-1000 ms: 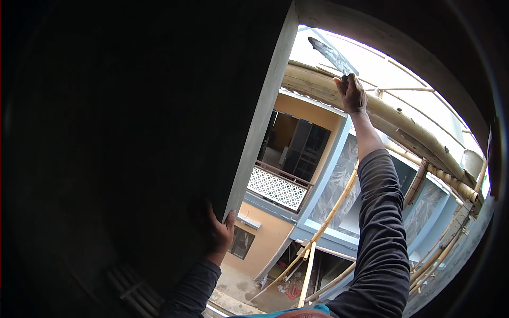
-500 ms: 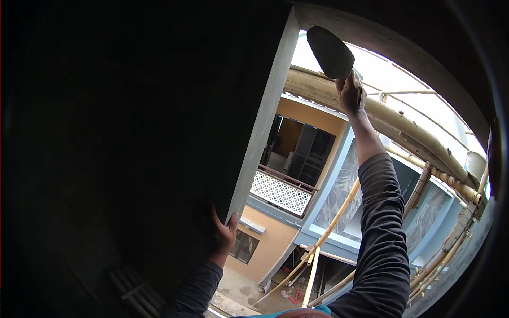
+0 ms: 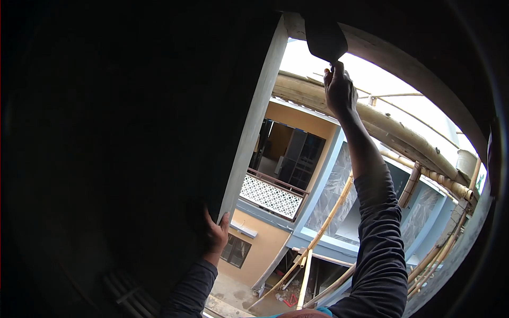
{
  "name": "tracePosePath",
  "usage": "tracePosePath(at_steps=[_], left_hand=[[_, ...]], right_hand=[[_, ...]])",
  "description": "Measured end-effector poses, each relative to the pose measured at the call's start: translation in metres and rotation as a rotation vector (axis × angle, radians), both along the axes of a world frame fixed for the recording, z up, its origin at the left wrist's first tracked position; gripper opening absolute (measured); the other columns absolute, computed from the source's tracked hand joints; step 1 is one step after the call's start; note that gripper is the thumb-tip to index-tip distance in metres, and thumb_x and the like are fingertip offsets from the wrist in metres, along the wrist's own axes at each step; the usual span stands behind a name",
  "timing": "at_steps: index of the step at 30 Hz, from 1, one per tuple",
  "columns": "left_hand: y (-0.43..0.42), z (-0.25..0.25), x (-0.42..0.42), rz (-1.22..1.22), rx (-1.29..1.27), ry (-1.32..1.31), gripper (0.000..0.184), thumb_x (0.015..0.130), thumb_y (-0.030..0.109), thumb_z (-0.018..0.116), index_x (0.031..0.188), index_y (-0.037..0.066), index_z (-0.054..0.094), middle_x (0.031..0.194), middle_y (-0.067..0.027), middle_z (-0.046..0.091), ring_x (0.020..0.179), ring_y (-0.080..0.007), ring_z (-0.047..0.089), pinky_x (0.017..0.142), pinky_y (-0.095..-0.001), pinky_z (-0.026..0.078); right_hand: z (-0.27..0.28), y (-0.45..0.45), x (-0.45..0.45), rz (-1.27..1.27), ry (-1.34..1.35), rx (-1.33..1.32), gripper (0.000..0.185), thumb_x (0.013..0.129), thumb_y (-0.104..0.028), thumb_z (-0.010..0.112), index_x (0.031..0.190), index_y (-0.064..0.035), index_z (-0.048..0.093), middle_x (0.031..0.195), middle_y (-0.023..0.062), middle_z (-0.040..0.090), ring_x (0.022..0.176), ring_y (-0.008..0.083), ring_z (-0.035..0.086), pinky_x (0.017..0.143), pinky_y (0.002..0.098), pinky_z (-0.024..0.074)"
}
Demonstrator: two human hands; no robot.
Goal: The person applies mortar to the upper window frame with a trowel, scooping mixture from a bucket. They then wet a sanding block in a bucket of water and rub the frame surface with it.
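My right hand is raised high, its fingers closed around the handle of a trowel. The trowel's broad dark blade points up and overlaps the top of the window opening; whether it touches the surface there, I cannot tell. Lower down, my left hand grips the edge of the pale window jamb, thumb on the lit face and fingers on the dark wall side. Those fingers are partly lost in shadow.
A dark wall fills the left side. The curved lintel bounds the opening above. Outside stand bamboo poles, a thick beam and a building with a white lattice balcony. Slats lie at the lower left.
My right hand and the trowel have shifted slightly up and left, and the blade now overlaps the lintel more. The view has shifted slightly. My left hand stays on the jamb.
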State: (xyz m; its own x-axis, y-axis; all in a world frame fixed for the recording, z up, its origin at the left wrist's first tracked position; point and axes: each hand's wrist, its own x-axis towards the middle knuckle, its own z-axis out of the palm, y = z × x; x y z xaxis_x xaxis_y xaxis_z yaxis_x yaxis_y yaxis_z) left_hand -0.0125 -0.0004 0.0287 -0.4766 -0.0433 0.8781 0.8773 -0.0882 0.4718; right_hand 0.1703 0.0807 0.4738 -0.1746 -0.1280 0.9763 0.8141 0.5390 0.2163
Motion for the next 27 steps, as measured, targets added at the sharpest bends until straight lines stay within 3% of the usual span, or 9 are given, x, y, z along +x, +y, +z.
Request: tracePosePath(at_steps=[6, 8, 10, 11, 12, 14, 20, 25, 27], left_hand=[[0.007, -0.006, -0.003, -0.079, -0.001, -0.041, 0.081, 0.081, 0.031, 0.072, 0.138, -0.008, 0.030, 0.137, -0.0332, 0.038, 0.130, -0.0464, 0.035, 0.110, -0.0456, 0.027], [0.004, -0.003, -0.002, -0.060, -0.001, -0.038, 0.081, 0.081, 0.031, 0.072, 0.139, -0.008, 0.030, 0.137, -0.0331, 0.038, 0.130, -0.0465, 0.035, 0.110, -0.0457, 0.027], [0.002, -0.001, 0.000, -0.045, -0.011, -0.031, 0.081, 0.081, 0.030, 0.072, 0.139, -0.008, 0.030, 0.137, -0.0329, 0.038, 0.130, -0.0466, 0.035, 0.110, -0.0458, 0.027], [0.001, 0.000, 0.001, -0.055, -0.008, -0.035, 0.081, 0.081, 0.029, 0.072, 0.139, -0.007, 0.030, 0.138, -0.0329, 0.038, 0.130, -0.0480, 0.035, 0.110, -0.0485, 0.027], [0.000, 0.001, 0.001, -0.064, -0.005, -0.040, 0.080, 0.081, 0.027, 0.072, 0.140, -0.006, 0.030, 0.138, -0.0328, 0.037, 0.129, -0.0494, 0.034, 0.109, -0.0513, 0.027], [0.001, 0.000, 0.001, -0.056, -0.007, -0.037, 0.080, 0.080, 0.027, 0.073, 0.140, -0.006, 0.030, 0.138, -0.0326, 0.037, 0.129, -0.0493, 0.034, 0.110, -0.0512, 0.027], [0.003, -0.002, 0.000, -0.074, -0.003, -0.051, 0.080, 0.080, 0.027, 0.073, 0.140, -0.006, 0.030, 0.138, -0.0320, 0.037, 0.129, -0.0489, 0.035, 0.110, -0.0508, 0.027], [0.008, -0.004, -0.002, -0.083, 0.016, -0.062, 0.079, 0.081, 0.028, 0.073, 0.139, -0.006, 0.031, 0.138, -0.0318, 0.038, 0.129, -0.0484, 0.035, 0.110, -0.0506, 0.027], [0.010, -0.005, -0.001, -0.059, 0.044, -0.037, 0.080, 0.080, 0.031, 0.073, 0.138, -0.007, 0.032, 0.136, -0.0327, 0.041, 0.128, -0.0458, 0.038, 0.109, -0.0446, 0.029]], right_hand=[[0.017, -0.033, -0.002, 0.178, 0.208, 0.044, 0.027, 0.095, -0.024, 0.052, 0.114, -0.0081, 0.042, 0.091, 0.0209, 0.066, 0.081, 0.0372, 0.066, 0.066, 0.0487, 0.0501], [0.011, -0.028, 0.003, 0.366, 0.147, 0.072, 0.024, 0.094, -0.023, 0.054, 0.110, -0.0069, 0.045, 0.092, 0.0198, 0.065, 0.082, 0.0357, 0.066, 0.068, 0.0473, 0.0508], [0.000, -0.021, 0.009, 0.380, -0.054, 0.025, 0.023, 0.092, -0.024, 0.056, 0.104, -0.0057, 0.048, 0.089, 0.0175, 0.064, 0.079, 0.0340, 0.067, 0.068, 0.0449, 0.0515], [-0.008, -0.018, 0.009, 0.413, -0.108, -0.129, 0.022, 0.093, -0.026, 0.053, 0.100, -0.0058, 0.049, 0.081, 0.0149, 0.063, 0.072, 0.0292, 0.067, 0.063, 0.0400, 0.0518], [-0.020, -0.043, 0.009, 0.490, -0.129, -0.468, 0.021, 0.094, -0.027, 0.048, 0.101, -0.0064, 0.051, 0.073, 0.0107, 0.060, 0.061, 0.0227, 0.064, 0.056, 0.0357, 0.0510], [-0.024, -0.035, 0.006, 0.570, -0.097, -0.611, 0.021, 0.094, -0.026, 0.047, 0.100, -0.0069, 0.054, 0.069, 0.0065, 0.057, 0.056, 0.0157, 0.060, 0.052, 0.0316, 0.0497], [-0.004, -0.038, 0.010, 0.599, -0.175, -0.781, 0.022, 0.093, -0.026, 0.050, 0.095, -0.0050, 0.058, 0.066, 0.0048, 0.057, 0.049, 0.0127, 0.057, 0.046, 0.0284, 0.0480], [-0.001, -0.036, 0.017, 0.673, -0.135, -0.751, 0.023, 0.093, -0.025, 0.049, 0.093, -0.0035, 0.058, 0.066, 0.0053, 0.057, 0.046, 0.0123, 0.056, 0.042, 0.0276, 0.0480], [-0.006, -0.031, 0.027, 0.730, -0.097, -0.754, 0.024, 0.094, -0.026, 0.050, 0.094, -0.0036, 0.058, 0.067, 0.0061, 0.059, 0.046, 0.0130, 0.057, 0.041, 0.0277, 0.0486]])
